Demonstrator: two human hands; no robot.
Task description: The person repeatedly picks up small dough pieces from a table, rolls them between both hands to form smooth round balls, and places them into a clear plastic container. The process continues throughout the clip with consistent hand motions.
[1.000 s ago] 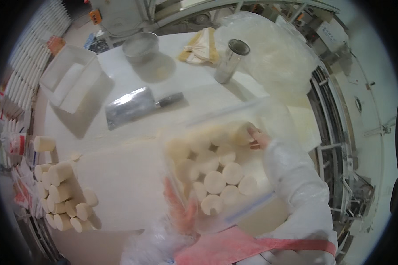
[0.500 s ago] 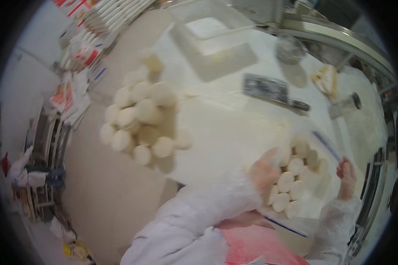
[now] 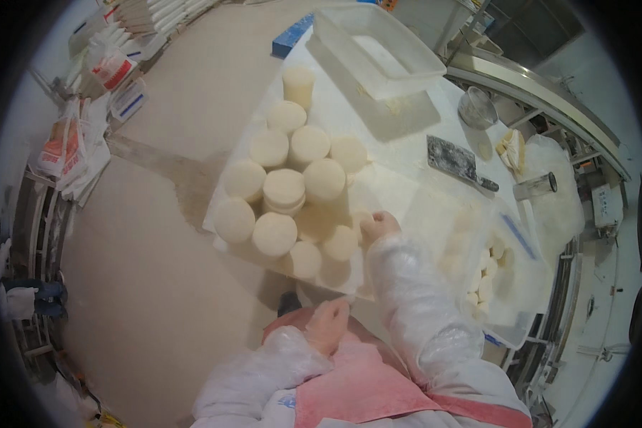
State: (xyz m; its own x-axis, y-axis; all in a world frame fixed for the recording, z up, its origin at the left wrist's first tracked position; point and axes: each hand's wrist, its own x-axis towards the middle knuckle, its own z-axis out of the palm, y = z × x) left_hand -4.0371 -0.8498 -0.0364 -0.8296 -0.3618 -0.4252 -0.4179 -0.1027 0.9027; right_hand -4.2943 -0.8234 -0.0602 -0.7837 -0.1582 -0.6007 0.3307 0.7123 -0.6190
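Observation:
Stacks of pale, round dough wrappers [image 3: 284, 187] stand grouped on the left part of the white table [image 3: 399, 192]. At the right edge of this group my right hand [image 3: 380, 225] has its fingers closed on a small stack of wrappers [image 3: 360, 222]. My left hand [image 3: 328, 326] is held low in front of the pink apron, by the table's near edge. Its fingers are curled in, and whatever they may hold is hidden. Farther right, a clear plastic box [image 3: 524, 285] with blue handles contains more wrapper stacks [image 3: 485, 274], partly lying on their sides.
A large translucent tub [image 3: 335, 36] stands at the far end of the table. A floury cleaver [image 3: 451, 157], a clear bowl [image 3: 476, 108], a yellowish cloth [image 3: 511, 151] and a clear cylinder [image 3: 535, 187] are along the right. A blue box [image 3: 291, 36] sits beyond the table's far left edge.
Both hands have left the plastic box and moved left. My right hand has reached the standing wrapper stacks; my left has drawn back to the near edge. The view has shifted too.

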